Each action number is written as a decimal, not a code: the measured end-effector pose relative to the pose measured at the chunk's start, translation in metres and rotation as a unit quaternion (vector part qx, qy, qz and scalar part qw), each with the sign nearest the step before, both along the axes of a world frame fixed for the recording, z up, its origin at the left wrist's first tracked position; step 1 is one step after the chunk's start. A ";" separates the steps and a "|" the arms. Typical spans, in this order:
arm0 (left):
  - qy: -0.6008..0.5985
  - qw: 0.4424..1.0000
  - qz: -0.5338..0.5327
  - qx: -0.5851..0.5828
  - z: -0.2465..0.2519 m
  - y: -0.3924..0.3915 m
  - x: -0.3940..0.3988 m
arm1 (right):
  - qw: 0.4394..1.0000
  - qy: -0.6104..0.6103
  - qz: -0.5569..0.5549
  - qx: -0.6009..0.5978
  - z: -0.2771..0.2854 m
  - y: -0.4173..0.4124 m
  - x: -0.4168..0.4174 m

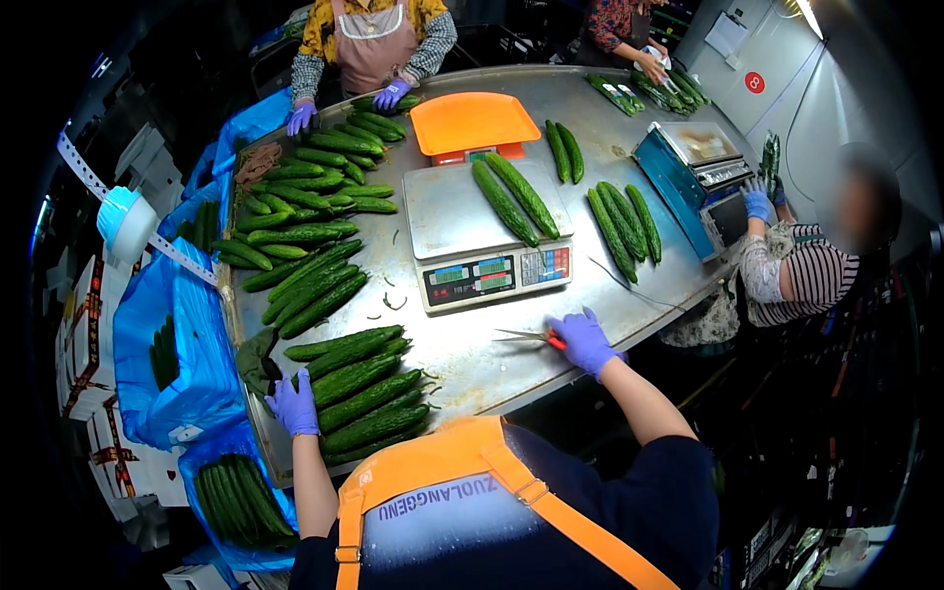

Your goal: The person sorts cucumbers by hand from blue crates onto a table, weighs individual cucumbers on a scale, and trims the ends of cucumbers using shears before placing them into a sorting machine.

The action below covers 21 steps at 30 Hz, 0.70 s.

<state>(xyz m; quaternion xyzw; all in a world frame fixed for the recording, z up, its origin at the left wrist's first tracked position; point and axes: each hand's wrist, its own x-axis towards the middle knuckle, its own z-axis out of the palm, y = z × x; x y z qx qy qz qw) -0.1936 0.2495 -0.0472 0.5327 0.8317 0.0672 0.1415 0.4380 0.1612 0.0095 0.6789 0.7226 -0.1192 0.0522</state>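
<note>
My right hand (585, 343), in a purple glove, rests at the near edge of the steel table (457, 354) on the red handles of a pair of scissors (529, 336), whose blades point left, slightly apart. Gloved too, my left hand (295, 405) touches the left ends of a row of cucumbers (369, 402); whether it grips one cannot be told. A dark green cloth (258, 361) lies beside it. Two cucumbers (516, 195) lie on the platform of a digital scale (483, 228). Small green trimmings are scattered near the scale.
A cucumber heap (310, 192) covers the table's left side. Blue-lined crates (158, 413) with cucumbers stand at left. Behind the scale is an orange tray scale (476, 122). More cucumbers (623, 228) lie right, near a teal machine (686, 177). Several co-workers stand around the table.
</note>
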 end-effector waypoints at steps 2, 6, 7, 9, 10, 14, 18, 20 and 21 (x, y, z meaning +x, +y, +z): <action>-0.013 1.000 0.008 0.007 0.012 0.003 0.013 | 0.988 0.138 -0.061 -0.024 0.020 -0.013 0.031; -0.015 1.000 0.011 0.006 0.017 0.000 0.018 | 0.976 0.173 -0.132 0.005 0.055 -0.018 0.111; -0.011 1.000 0.016 0.006 0.017 -0.004 0.014 | 0.978 0.135 -0.150 -0.051 0.089 -0.004 0.106; -0.017 1.000 0.004 0.010 0.019 -0.001 0.016 | 0.990 0.064 -0.122 -0.033 0.098 0.014 0.133; -0.020 1.000 0.001 0.010 0.018 -0.003 0.015 | 0.994 0.049 -0.094 -0.033 0.120 0.027 0.123; -0.014 1.000 0.001 0.022 0.022 -0.004 0.018 | 0.993 -0.025 -0.081 -0.087 0.167 0.075 0.108; -0.011 1.000 0.001 0.019 0.020 -0.003 0.015 | 0.991 -0.077 -0.035 -0.105 0.187 0.106 0.099; -0.013 1.000 0.001 0.024 0.020 -0.004 0.016 | 0.989 -0.088 -0.016 -0.117 0.196 0.116 0.091; -0.014 1.000 0.001 0.026 0.021 -0.004 0.016 | 0.987 -0.103 -0.010 -0.124 0.198 0.121 0.086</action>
